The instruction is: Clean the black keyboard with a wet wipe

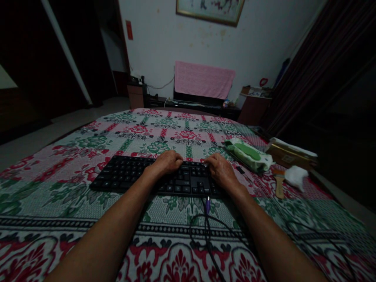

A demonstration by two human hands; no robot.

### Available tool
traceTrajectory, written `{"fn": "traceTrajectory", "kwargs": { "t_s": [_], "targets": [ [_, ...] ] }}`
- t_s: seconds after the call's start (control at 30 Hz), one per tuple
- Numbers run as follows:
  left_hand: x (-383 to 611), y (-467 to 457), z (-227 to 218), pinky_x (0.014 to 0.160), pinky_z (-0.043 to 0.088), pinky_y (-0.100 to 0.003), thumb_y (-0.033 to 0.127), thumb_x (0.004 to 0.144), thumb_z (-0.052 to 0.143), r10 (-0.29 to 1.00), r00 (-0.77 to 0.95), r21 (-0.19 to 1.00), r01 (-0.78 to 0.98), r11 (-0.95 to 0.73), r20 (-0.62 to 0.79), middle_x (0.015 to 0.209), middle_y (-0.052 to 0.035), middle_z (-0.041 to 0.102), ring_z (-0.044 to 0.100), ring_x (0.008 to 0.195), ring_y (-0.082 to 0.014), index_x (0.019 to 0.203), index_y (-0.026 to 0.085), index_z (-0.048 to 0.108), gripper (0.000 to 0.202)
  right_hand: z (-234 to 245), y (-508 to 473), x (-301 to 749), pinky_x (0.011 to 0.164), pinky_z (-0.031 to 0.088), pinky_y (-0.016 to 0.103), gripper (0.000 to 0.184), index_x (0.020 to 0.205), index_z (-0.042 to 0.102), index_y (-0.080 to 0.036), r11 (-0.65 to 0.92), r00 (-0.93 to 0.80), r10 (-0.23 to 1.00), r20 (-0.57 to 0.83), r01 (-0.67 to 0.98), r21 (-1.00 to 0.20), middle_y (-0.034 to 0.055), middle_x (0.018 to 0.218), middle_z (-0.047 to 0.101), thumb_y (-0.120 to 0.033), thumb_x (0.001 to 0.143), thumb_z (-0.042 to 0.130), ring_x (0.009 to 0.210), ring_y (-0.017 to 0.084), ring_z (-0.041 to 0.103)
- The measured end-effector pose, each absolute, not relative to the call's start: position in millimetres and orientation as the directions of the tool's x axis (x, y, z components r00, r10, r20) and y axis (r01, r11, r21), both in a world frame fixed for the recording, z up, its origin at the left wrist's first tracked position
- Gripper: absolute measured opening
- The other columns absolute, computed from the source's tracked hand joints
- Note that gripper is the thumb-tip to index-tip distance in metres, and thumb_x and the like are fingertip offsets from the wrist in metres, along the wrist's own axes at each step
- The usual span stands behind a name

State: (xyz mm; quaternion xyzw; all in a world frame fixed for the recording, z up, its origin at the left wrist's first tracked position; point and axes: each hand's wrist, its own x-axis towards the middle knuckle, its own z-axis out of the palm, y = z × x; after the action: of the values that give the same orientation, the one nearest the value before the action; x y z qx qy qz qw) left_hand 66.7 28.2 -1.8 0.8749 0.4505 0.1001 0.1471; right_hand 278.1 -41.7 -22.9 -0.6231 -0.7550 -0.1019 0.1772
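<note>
Left grip (167, 161) over keyboard (125, 174), hold unclear, right grip (221, 169) pinching white scrap (205, 165), wipes pack (249, 152), gold box (289, 155), contents hidden

Both my bare forearms (117, 225) stretch toward the far edge of the bed (176, 117), angling inward; left hand (169, 161) back-up, fingers curled, right hand (220, 168) turned inward, fingers bent!

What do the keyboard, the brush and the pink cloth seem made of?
Keyboard: probably matte plastic, judging by its dull black keys and casing. Brush: likely a plain wooden handle, from its pale tan colour; bristle material unclear. Pink cloth: apparently soft towelling, matte and draped.
</note>
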Motion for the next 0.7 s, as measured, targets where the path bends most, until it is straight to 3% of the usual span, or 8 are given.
{"fn": "traceTrajectory", "kwargs": {
  "t_s": [0.2,0.5,0.7],
  "targets": [
    [65.9,28.5,-3.2,0.071,0.039,-0.023,0.024,0.075,0.044,0.807,0.588,0.346,0.745,-0.570,0.063,0.085,-0.0032,0.068,0.059,0.083,-0.0175,0.089,0.021,0.068,0.028,-21.4,-43.2,280.3,0.071,0.036,0.025,0.020,0.088,0.060,-0.019,0.186,-0.160,0.918,0.364,0.982,-0.037,0.0062,0.086,0.053,-0.015,0.081,0.042,0.081,0.016,0.049],
    [65.2,33.4,-9.9,0.068,0.039,-0.024,0.025,0.076,0.041,0.781,0.618,0.323,0.723,-0.611,0.093,0.086,-0.0040,0.068,0.059,0.078,-0.0177,0.093,0.020,0.067,0.031,-22.7,-44.1,278.8,0.075,0.036,0.026,0.025,0.097,0.058,-0.020,0.194,-0.166,0.916,0.364,0.980,-0.040,0.0068,0.091,0.053,-0.013,0.078,0.044,0.085,0.017,0.049],
    [65.1,33.8,-10.0,0.066,0.039,-0.024,0.026,0.077,0.041,0.777,0.621,0.313,0.721,-0.618,0.103,0.086,-0.0042,0.068,0.060,0.078,-0.0179,0.091,0.020,0.068,0.031,-16.2,-47.0,280.2,0.072,0.037,0.026,0.019,0.085,0.060,-0.018,0.181,-0.146,0.928,0.343,0.981,-0.070,0.0056,0.085,0.054,-0.012,0.075,0.044,0.080,0.016,0.050]
  ]
}}
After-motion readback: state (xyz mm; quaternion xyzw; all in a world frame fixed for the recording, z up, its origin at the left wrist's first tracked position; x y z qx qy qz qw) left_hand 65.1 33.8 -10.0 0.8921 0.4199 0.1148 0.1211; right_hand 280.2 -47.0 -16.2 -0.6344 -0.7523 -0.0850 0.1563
